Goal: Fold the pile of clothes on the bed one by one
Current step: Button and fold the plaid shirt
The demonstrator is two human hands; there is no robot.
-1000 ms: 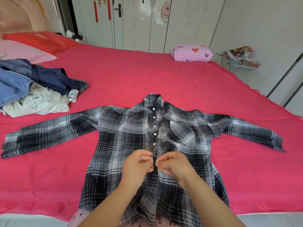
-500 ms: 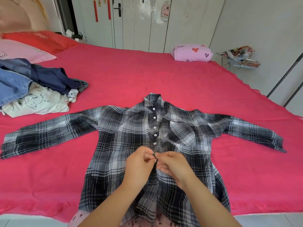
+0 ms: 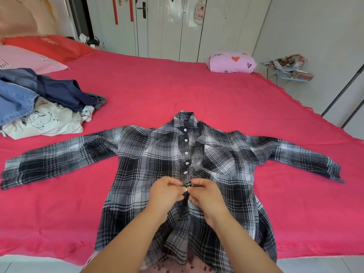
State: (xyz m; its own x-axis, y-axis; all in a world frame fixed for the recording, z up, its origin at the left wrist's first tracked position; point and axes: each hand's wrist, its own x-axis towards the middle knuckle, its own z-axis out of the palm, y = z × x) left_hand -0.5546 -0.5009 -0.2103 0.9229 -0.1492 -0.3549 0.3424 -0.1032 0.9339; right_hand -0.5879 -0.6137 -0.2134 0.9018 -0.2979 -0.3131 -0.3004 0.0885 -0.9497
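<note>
Plaid shirt (image 3: pixel 157 160) lies flat on the bed (image 3: pixel 197 91), sleeves out. Left hand (image 3: pixel 166 191) & right hand (image 3: pixel 205 195) pinch its front placket, just below the buttons — clothes pile (image 3: pixel 45 107) far left of shirt.

One wide-angle camera, worn on the head, is looking forward and down across the bed (image 3: pixel 197 91), sitting close above the left hand (image 3: pixel 165 192) and right hand (image 3: pixel 206 196) pinching the plaid shirt (image 3: pixel 149 158) at lower centre; wardrobe doors (image 3: pixel 167 26) are filling the top edge.
</note>
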